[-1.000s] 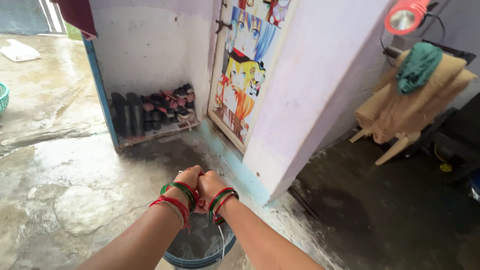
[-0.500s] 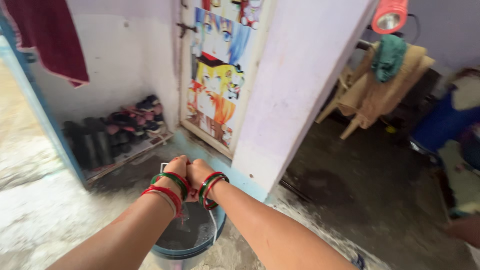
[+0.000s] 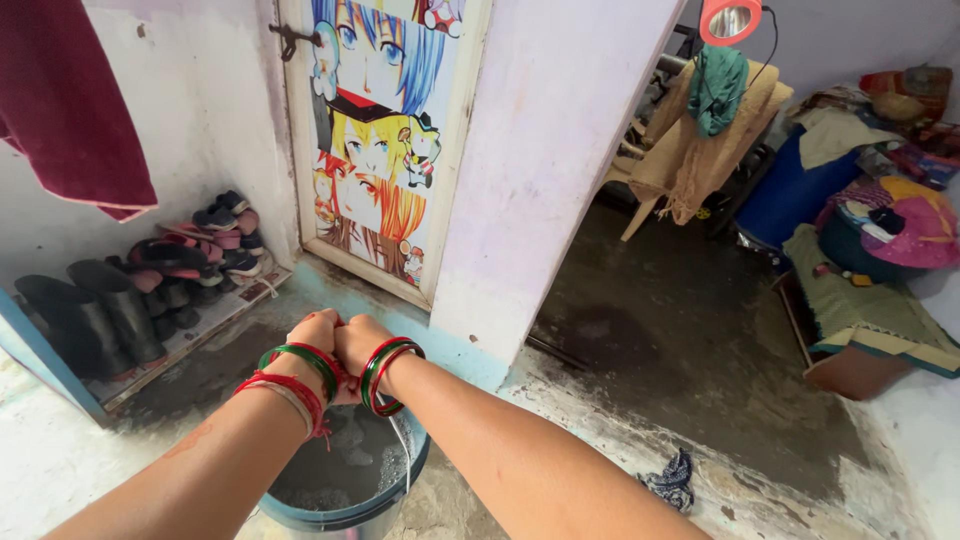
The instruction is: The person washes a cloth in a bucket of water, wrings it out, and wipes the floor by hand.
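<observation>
Head view looks down on a wet concrete floor [image 3: 690,370] where a pale lilac wall [image 3: 540,150] ends at a doorway into a darker room. Fixed to the wall beside it is a tall cartoon poster [image 3: 375,130] in a light frame. A dark red cloth [image 3: 70,110] hangs at the upper left, above a low shelf [image 3: 200,325] that carries black boots and a jumble of sandals. Inside the room, a tan cloth and a green rag drape over a wooden stand [image 3: 700,130], with a red lamp just above them. A blue-rimmed bucket [image 3: 345,515] hangs low in the middle, directly under the wrists, part full of grey, foamy water. Both hands are clenched into fists side by side, knuckles touching, around the bucket's thin wire handle: the left hand [image 3: 315,335] and the right hand [image 3: 362,340] each wear red and green bangles at the wrist. A small dark rag [image 3: 672,480] lies on the floor to the right of the bucket.
</observation>
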